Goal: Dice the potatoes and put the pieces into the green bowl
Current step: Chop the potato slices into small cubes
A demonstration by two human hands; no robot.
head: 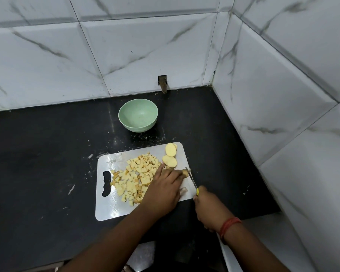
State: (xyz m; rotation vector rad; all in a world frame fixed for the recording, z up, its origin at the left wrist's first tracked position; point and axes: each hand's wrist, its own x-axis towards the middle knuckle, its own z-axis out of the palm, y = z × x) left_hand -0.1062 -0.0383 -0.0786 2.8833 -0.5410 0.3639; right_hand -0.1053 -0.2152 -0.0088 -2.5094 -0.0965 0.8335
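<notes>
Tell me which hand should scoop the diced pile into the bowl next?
Left, probably. The left hand already lies beside the diced potato and holds no tool; the right hand grips the knife.

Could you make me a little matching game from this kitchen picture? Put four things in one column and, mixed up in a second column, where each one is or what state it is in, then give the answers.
Things:
1. green bowl
2. diced potato pieces
3. potato slices
4. knife

States or places:
A. gripped by the right hand
B. heaped in the middle of the cutting board
C. empty, on the black counter beyond the board
D. lying uncut at the board's far right corner

Pairs: 1-C, 2-B, 3-D, 4-A
</notes>
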